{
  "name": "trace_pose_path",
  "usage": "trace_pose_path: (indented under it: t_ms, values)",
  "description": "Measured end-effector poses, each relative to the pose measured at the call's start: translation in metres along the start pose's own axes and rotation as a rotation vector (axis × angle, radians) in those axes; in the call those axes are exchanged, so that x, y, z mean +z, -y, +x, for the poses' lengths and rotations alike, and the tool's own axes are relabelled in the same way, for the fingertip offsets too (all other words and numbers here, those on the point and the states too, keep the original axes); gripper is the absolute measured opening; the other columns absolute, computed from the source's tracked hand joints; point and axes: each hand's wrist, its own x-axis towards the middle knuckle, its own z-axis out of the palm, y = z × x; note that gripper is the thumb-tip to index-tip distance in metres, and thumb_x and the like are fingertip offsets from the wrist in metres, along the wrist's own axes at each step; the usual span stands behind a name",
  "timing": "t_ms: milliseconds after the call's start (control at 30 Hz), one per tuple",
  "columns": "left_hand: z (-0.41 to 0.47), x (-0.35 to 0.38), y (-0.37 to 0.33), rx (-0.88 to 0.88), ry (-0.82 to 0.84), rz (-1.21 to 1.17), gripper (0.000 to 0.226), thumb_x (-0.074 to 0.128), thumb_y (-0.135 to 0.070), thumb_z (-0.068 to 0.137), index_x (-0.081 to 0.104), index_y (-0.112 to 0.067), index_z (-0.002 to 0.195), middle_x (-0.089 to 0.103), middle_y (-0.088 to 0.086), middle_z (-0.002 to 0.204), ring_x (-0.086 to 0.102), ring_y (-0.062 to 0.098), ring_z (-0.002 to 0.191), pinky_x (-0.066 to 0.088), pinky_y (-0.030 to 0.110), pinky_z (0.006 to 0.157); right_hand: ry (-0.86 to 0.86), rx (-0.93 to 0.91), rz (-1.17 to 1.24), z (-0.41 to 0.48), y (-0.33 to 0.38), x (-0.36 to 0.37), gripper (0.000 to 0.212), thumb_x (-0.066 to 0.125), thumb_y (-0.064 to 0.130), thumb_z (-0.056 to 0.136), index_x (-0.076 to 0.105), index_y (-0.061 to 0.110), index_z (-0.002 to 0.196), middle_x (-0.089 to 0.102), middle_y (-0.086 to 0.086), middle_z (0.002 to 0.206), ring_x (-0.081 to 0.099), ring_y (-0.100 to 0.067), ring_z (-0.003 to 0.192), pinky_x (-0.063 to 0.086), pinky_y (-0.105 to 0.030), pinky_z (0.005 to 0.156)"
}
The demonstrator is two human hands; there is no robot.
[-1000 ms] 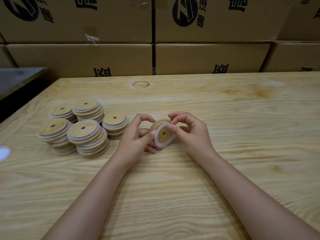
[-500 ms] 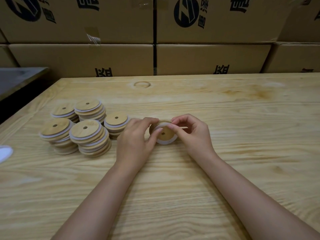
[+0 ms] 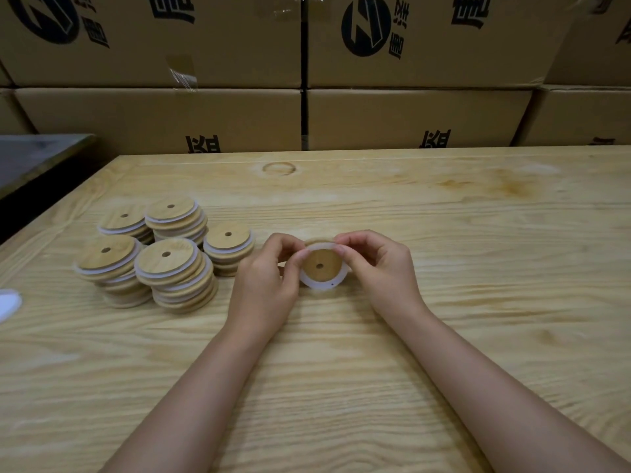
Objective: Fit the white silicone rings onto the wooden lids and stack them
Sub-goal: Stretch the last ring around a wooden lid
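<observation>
Brown cardboard boxes with black print line the wall behind a pale pine table. Five stacks of ringed round wooden lids sit at its left. Near the middle, the left hand and right hand both pinch one round wooden lid, fingertips curled on its white silicone ring.

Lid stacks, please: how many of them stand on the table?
5 lid stacks, clustered at the table's left: far-left, far-middle, right, near-left, near-middle. None seems hidden.
</observation>
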Motion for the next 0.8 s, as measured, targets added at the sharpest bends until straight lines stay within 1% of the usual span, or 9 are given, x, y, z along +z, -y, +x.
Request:
trace_pose_path:
  t_ms: [67,233,300,400,433,533,667,800]
  values:
    - [-0.0001,0.0002,-0.0015,0.012,0.003,0.018,0.002,0.062,-0.014,0.089,0.061,-0.014,0.089,0.057,-0.025,0.078,0.058,0.0,0.077,0.041,0.009,0.063,-0.001,-0.011,-0.016,-0.0003,0.0007,0.0005,0.027,0.069,0.008,0.084,0.067,0.034,0.076,0.071,0.018,0.081,0.067,-0.003,0.08,0.052,-0.017,0.073]
    - [-0.0004,0.0002,-0.0036,0.022,-0.001,0.022,0.003,0.063,-0.012,0.089,0.061,-0.01,0.09,0.057,-0.022,0.077,0.058,0.003,0.077,0.041,0.009,0.063,-0.009,0.002,0.008,-0.0004,0.0018,0.0024,0.024,0.068,0.008,0.085,0.067,0.031,0.077,0.071,0.015,0.079,0.067,-0.004,0.078,0.052,-0.016,0.071]
    - [-0.0003,0.0001,-0.0032,0.009,0.007,0.007,0.002,0.063,-0.011,0.089,0.06,-0.012,0.089,0.058,-0.021,0.077,0.059,0.0,0.076,0.041,0.008,0.062,-0.01,0.013,0.016,-0.0002,0.002,0.0026,0.024,0.068,0.007,0.084,0.067,0.029,0.076,0.071,0.015,0.079,0.068,-0.004,0.078,0.052,-0.016,0.072]
    - [-0.0005,0.0,-0.0026,-0.032,0.01,-0.019,0.01,0.062,-0.011,0.09,0.057,-0.019,0.087,0.06,-0.022,0.076,0.058,-0.009,0.074,0.04,0.005,0.062,-0.006,0.022,0.013,-0.0006,0.003,0.0026,0.023,0.068,0.006,0.084,0.067,0.027,0.076,0.07,0.016,0.077,0.067,-0.003,0.076,0.051,-0.015,0.07]
    - [-0.0003,0.0002,-0.0024,-0.047,0.007,-0.026,0.011,0.061,-0.011,0.09,0.056,-0.021,0.087,0.06,-0.022,0.075,0.059,-0.01,0.074,0.04,0.005,0.062,-0.003,0.025,0.011,-0.0008,0.0035,0.0026,0.023,0.068,0.005,0.084,0.067,0.026,0.076,0.07,0.017,0.076,0.067,-0.002,0.075,0.051,-0.014,0.07]
    - [-0.0002,0.0009,-0.0015,-0.072,0.003,-0.027,0.012,0.061,-0.012,0.09,0.055,-0.021,0.086,0.061,-0.021,0.074,0.059,-0.009,0.072,0.04,0.006,0.061,0.0,0.047,0.014,-0.0014,0.0044,0.0032,0.02,0.068,0.007,0.085,0.066,0.024,0.076,0.069,0.017,0.073,0.066,0.0,0.074,0.05,-0.014,0.068]
    - [-0.0001,0.0008,-0.0007,-0.095,-0.003,-0.032,0.013,0.063,-0.012,0.088,0.056,-0.022,0.083,0.061,-0.02,0.072,0.059,-0.008,0.072,0.04,0.006,0.06,-0.01,0.081,-0.012,-0.0017,0.0037,0.0027,0.016,0.07,0.012,0.084,0.065,0.024,0.075,0.068,0.014,0.072,0.065,-0.003,0.074,0.051,-0.017,0.068]
    - [0.0,0.0013,-0.0015,-0.091,0.002,-0.039,0.017,0.064,-0.01,0.086,0.057,-0.023,0.08,0.061,-0.019,0.071,0.059,-0.007,0.07,0.041,0.006,0.061,-0.011,0.121,-0.024,-0.0009,0.0026,0.0027,0.018,0.066,0.011,0.087,0.063,0.024,0.076,0.066,0.013,0.073,0.064,-0.003,0.073,0.051,-0.02,0.068]
